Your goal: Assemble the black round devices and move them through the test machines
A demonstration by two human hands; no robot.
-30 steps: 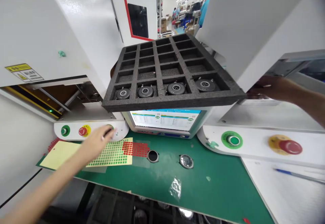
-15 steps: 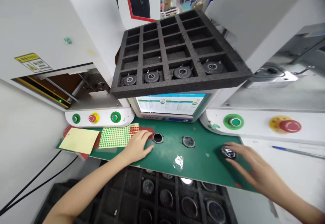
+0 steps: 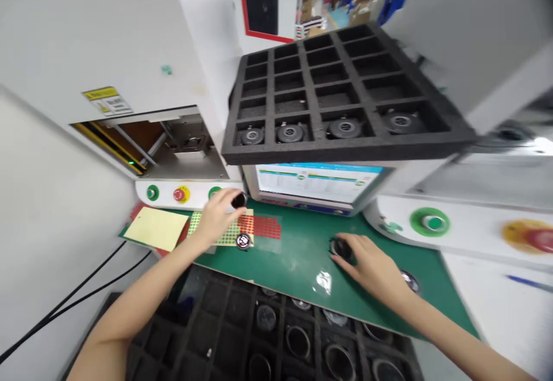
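My left hand (image 3: 219,217) is closed on the rim of a round smartwatch (image 3: 239,199), raised in front of the left machine's base with its dark face showing. Below it, a second smartwatch (image 3: 243,241) with lit markings on its screen lies on the sheet of green dot stickers (image 3: 222,237). My right hand (image 3: 367,263) has thumb and fingers around a dark smartwatch (image 3: 342,248) at the middle of the green mat (image 3: 298,254). Another smartwatch (image 3: 409,281) lies on the mat, partly hidden by my right forearm.
A black foam tray (image 3: 345,153) with several watches in its front row stands over a monitor (image 3: 319,185). Below the mat's edge is another foam tray (image 3: 276,335) holding round watches. Machines with buttons (image 3: 433,223) flank both sides. A pen (image 3: 529,283) lies right.
My left hand has lifted a smartwatch and moved it left, uncovering the lit one. My right hand has let go of the right-hand watch and moved left onto the middle one. The view has shifted.
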